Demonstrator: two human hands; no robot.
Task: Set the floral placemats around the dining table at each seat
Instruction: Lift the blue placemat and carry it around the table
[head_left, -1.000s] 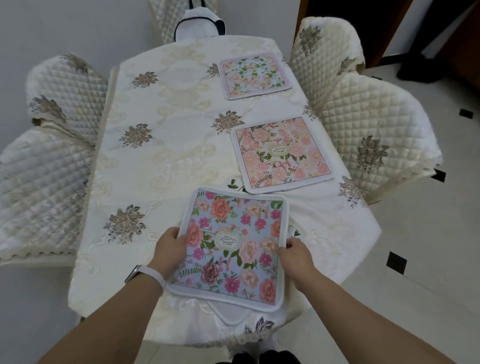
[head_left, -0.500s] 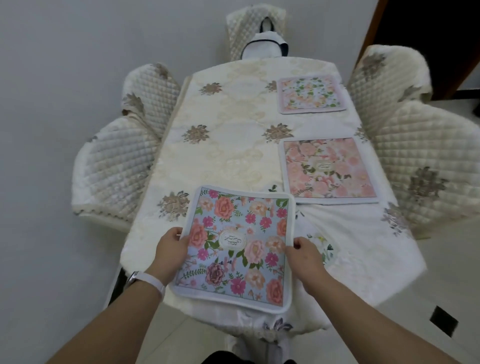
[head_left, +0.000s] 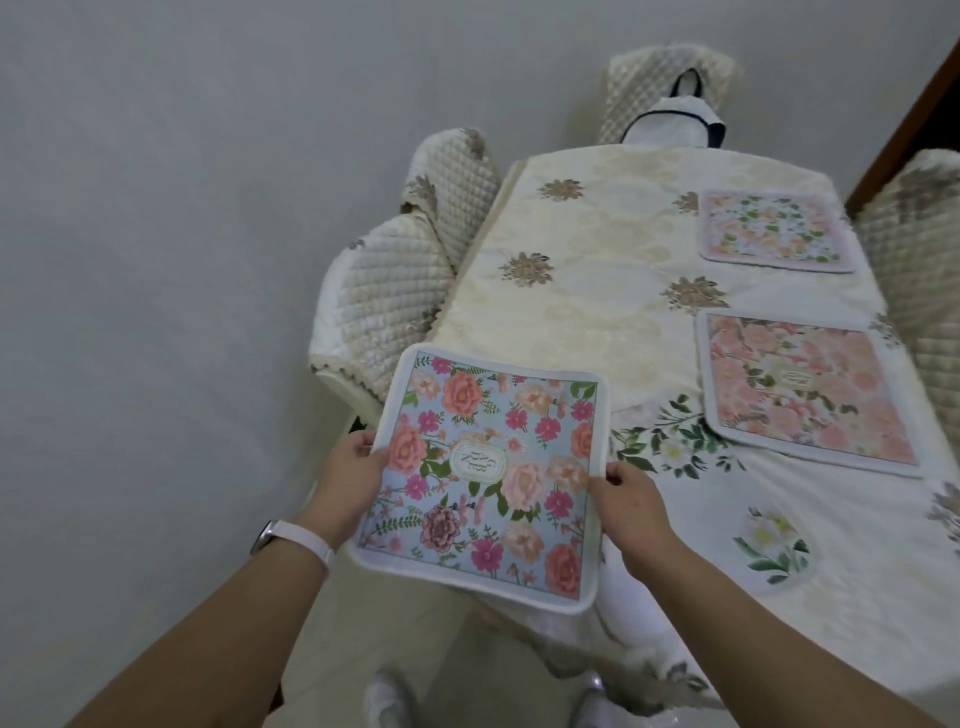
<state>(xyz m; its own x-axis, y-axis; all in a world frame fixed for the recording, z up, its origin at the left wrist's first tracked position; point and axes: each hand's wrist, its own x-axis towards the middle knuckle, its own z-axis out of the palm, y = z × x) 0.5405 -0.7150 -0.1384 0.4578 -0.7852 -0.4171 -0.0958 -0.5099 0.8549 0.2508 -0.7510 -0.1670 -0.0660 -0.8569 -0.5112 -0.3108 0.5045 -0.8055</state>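
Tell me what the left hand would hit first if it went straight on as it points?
The left hand, gripping the blue placemat, would probably reach the table at its near left edge first, beside the quilted chair; depth is unclear.

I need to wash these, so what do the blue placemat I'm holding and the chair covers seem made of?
Blue placemat: probably soft padded fabric, matte floral print, thick white border, slightly bowed. Chair covers: seemingly quilted satin-like cloth, diamond stitching, faint sheen.
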